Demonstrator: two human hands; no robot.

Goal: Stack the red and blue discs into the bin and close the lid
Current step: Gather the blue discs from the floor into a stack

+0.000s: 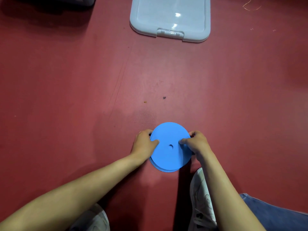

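A stack of blue discs [170, 135] with a small centre hole rests on the red floor, low in the middle of the view. My left hand [144, 144] grips the stack's left edge, thumb on top. My right hand [195, 142] grips its right edge the same way. A pale grey bin lid [170, 19] with a front latch lies flat on the floor at the top centre. No red disc shows. The bin itself is not clearly in view.
The red floor mat [66, 97] spreads all around, with a few small crumbs near the middle. My white shoes [200, 197] and a blue jeans leg [275, 214] sit at the bottom. A dark object [83, 0] lies at the top left corner.
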